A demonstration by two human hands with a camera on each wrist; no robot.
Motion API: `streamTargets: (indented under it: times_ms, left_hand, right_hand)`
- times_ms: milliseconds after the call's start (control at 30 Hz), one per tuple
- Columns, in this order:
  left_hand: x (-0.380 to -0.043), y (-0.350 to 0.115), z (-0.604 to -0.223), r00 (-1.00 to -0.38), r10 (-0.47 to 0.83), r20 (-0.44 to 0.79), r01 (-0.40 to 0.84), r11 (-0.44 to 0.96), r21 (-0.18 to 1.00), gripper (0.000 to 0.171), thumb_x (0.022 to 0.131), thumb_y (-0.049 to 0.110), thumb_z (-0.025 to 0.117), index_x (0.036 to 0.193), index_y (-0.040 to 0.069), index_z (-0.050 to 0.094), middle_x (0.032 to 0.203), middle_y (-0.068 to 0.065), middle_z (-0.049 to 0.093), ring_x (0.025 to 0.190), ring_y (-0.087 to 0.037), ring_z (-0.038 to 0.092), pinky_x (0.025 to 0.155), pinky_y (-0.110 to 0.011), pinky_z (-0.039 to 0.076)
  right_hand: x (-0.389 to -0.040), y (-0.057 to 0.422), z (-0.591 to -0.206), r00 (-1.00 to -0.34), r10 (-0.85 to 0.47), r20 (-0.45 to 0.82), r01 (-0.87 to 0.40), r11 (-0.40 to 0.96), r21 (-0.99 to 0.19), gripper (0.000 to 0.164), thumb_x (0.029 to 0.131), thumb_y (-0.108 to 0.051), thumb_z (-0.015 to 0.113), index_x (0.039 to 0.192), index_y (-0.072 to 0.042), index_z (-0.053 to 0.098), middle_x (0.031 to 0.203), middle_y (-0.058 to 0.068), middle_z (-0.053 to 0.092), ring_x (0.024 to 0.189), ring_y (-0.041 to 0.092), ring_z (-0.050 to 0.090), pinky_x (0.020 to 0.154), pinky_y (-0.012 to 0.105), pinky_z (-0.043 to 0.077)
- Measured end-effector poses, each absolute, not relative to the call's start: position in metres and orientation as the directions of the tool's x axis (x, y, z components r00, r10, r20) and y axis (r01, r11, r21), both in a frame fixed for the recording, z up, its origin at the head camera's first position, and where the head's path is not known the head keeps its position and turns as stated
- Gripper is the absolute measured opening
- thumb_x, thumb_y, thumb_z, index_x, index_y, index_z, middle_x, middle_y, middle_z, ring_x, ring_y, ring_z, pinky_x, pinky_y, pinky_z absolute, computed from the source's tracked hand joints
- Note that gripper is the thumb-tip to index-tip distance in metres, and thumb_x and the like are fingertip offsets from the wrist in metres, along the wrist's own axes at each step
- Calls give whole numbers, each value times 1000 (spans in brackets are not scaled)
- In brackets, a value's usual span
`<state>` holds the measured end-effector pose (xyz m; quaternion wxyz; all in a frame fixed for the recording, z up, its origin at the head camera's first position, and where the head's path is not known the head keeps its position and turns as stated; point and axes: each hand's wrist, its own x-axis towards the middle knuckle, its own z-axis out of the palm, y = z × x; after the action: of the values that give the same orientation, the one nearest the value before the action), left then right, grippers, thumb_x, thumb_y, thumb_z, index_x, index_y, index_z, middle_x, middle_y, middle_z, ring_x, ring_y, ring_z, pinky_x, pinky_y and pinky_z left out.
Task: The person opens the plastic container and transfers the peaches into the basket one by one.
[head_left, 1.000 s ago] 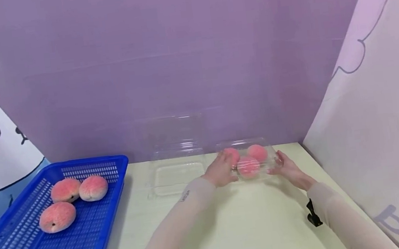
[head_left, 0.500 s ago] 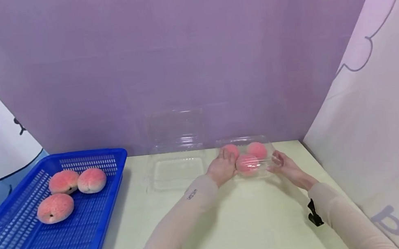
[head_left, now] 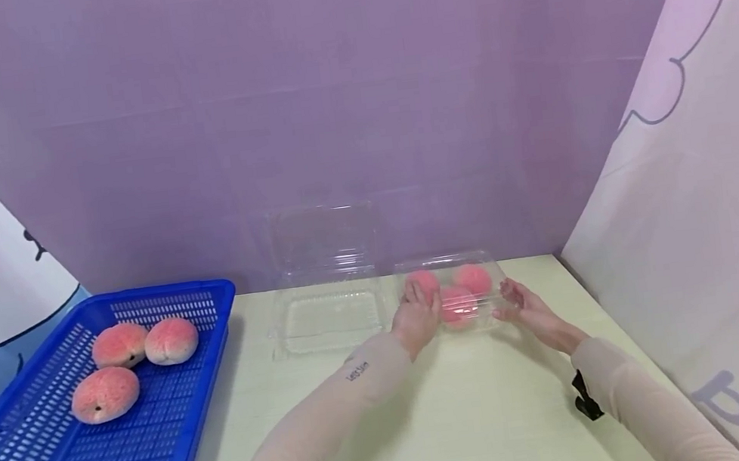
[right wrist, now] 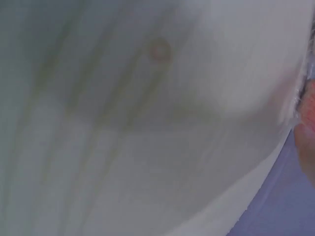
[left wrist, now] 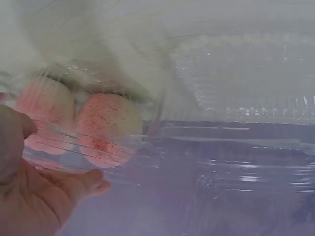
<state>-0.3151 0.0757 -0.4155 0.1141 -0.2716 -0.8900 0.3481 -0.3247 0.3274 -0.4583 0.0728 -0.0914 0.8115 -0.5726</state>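
A clear plastic clamshell box (head_left: 487, 302) with its lid down holds three pink peaches, one of them a peach (head_left: 473, 279) at the back right. My left hand (head_left: 416, 321) lies against the box's left front part, fingers straight over the lid. In the left wrist view the left hand (left wrist: 44, 187) has its thumb and fingers spread beside two peaches (left wrist: 109, 129) seen through the plastic. At the right end, my right hand (head_left: 531, 312) grips the box's side between thumb and fingers. Only a fingertip (right wrist: 306, 150) and a bit of peach (right wrist: 308, 107) show in the right wrist view.
A second clear clamshell box (head_left: 335, 345) stands to the left with its lid raised against the purple wall. Further left, a blue plastic basket (head_left: 181, 442) holds three peaches (head_left: 105, 395). The pale table ends at a printed panel (head_left: 706, 238) on the right.
My left hand has shifted slightly on the lid, its thumb no longer out to the right. The right hand stays at the box's right end. The head view tilts a little.
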Motion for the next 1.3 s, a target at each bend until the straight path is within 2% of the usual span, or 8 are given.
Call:
streamTargets:
  times_ms: [100,300,467,767,1300]
  left_hand:
    - [-310,82,-416,-845,535,22,389,642,-661,46,100,21,33,145,18,25,139,-20,41,127,-32,43,94,-24,46]
    - [-304,87,-414,-864,503,-4,361,614,-702,51,99,24,35,146,15,19,141,-23,37,128,-34,41,98,-28,43]
    - [-305,88,-409,-866,499,-24,373,614,-696,53,99,26,37,147,14,17,141,-25,35,128,-35,40,100,-30,41]
    - [-306,94,-407,-880,475,-16,369,662,-653,44,101,20,22,145,18,24,139,-23,39,126,-34,43,99,-31,43]
    - [-307,92,-404,-869,494,-24,399,673,-623,43,101,18,23,144,16,27,137,-25,41,124,-36,45,99,-33,42]
  right_hand:
    - [-321,328,-460,-972,-234,-16,-66,335,-940,83,92,-18,53,145,-2,-9,152,20,1,139,40,2,110,57,8]
    - [-318,325,-454,-969,-247,-20,-63,323,-944,76,95,-13,45,144,-1,-12,153,19,-1,139,40,2,110,56,11]
    - [-321,325,-452,-969,-246,-14,-64,303,-951,78,94,-11,47,144,0,-12,152,20,-2,139,41,2,110,55,11]
    - [-324,324,-454,-972,-236,5,-76,295,-952,79,91,-8,50,143,4,-9,151,23,0,138,42,4,110,53,15]
    - [-321,323,-448,-972,-236,-9,-67,312,-948,81,91,-10,51,144,3,-8,151,24,0,138,42,5,109,53,19]
